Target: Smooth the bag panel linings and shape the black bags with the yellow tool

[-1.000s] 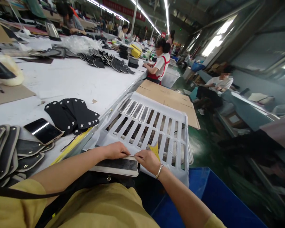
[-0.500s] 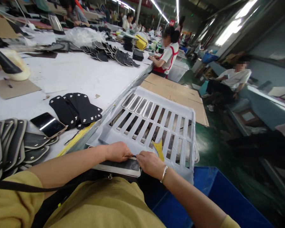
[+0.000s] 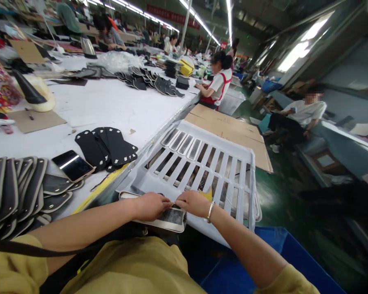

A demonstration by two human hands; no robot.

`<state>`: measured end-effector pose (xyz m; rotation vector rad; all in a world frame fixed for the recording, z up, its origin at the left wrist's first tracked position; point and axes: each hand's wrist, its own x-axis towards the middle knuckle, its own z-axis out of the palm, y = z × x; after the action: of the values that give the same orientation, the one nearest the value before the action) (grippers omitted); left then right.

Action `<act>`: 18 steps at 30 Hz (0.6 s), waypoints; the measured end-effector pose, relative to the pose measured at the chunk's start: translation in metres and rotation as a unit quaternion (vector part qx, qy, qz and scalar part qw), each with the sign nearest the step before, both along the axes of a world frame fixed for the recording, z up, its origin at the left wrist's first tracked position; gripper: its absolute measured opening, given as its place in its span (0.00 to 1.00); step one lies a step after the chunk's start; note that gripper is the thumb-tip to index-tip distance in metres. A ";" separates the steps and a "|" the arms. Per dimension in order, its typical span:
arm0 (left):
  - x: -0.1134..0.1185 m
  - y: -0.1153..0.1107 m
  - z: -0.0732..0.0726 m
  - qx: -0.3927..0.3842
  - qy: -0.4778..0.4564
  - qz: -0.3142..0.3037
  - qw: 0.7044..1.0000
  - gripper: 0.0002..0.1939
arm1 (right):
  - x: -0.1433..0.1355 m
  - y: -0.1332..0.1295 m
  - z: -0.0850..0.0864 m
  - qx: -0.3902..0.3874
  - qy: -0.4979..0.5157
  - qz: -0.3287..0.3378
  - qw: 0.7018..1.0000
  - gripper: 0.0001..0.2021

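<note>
A dark panel with a pale border lies across my lap, against the near edge of the grey slotted tray. My left hand rests over its far edge with fingers bent and closed. Just right of it, my right hand, a silver bangle at the wrist, pinches with thumb and fingertips at the same edge. The two sets of fingertips almost meet there. Whatever is between them is too small to make out. Behind my right hand, a yellow piece lies on the tray.
Several pale-edged strips fill slots in the tray. To the left are black panels, a phone and a stack of edged pieces. A blue bin stands at lower right. Co-workers sit beyond, one in a red-strapped apron.
My view has tilted, so the scene sits slightly lower and further right. Both hands stay at the panel's far edge; more of the panel's left end shows beyond my left wrist.
</note>
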<state>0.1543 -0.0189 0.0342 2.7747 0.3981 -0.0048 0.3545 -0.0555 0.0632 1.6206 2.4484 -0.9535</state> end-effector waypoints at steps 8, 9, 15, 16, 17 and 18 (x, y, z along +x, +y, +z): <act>-0.026 0.038 0.001 -0.205 -0.045 0.052 0.976 0.16 | 0.026 0.027 -0.041 -0.139 0.151 -0.005 0.979 0.17; -0.030 0.042 -0.001 -0.226 -0.044 0.054 0.972 0.17 | 0.026 0.029 -0.044 -0.156 0.170 -0.011 0.973 0.17; -0.045 0.053 -0.013 -0.269 -0.045 0.055 0.961 0.15 | 0.015 0.038 -0.053 -0.186 0.209 0.000 0.960 0.23; -0.046 0.052 -0.013 -0.264 -0.049 0.045 0.962 0.15 | 0.013 0.039 -0.055 -0.182 0.214 0.006 0.960 0.23; -0.046 0.051 -0.012 -0.259 -0.055 0.034 0.964 0.16 | 0.011 0.039 -0.056 -0.178 0.221 0.012 0.959 0.24; -0.046 0.050 -0.011 -0.253 -0.061 0.025 0.965 0.16 | 0.009 0.038 -0.058 -0.176 0.229 0.017 0.957 0.24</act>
<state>0.1083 0.0311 0.0230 2.2467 0.3735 0.0670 0.3634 -0.0171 0.0055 1.3495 2.3471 -1.8098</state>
